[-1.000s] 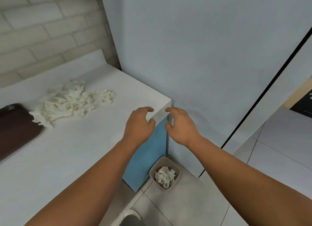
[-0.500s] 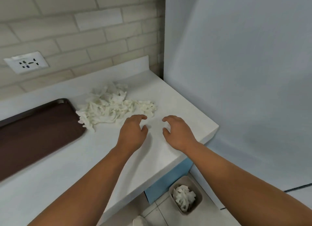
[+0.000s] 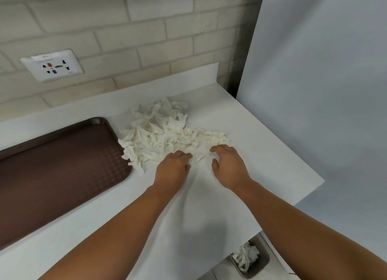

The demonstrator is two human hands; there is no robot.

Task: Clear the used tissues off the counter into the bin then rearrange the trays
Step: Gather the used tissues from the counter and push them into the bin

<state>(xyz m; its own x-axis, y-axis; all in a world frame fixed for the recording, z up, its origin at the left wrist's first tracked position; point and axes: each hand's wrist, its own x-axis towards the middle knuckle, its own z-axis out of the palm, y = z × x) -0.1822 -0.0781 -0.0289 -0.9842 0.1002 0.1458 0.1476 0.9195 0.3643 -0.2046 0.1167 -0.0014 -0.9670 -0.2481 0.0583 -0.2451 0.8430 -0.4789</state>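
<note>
A loose heap of white used tissues [image 3: 163, 133] lies on the white counter [image 3: 209, 206], near the back wall. My left hand [image 3: 172, 167] reaches the heap's near edge, its fingertips touching the tissues, fingers loosely bent. My right hand [image 3: 227, 164] hovers at the heap's right end with fingers spread and curved, holding nothing. A dark brown tray [image 3: 58, 171] lies on the counter to the left, its corner against the heap. On the floor below the counter's right corner stands a small grey bin [image 3: 263, 261] with tissues inside.
A brick wall with a white power socket [image 3: 52, 65] runs behind the counter. A tall pale panel [image 3: 314, 81] rises at the right, just past the counter's end. The counter's right edge drops to the floor beside the bin.
Both hands have moved forward from the counter's corner to the tissue heap, and the view has turned from the bin toward the counter.
</note>
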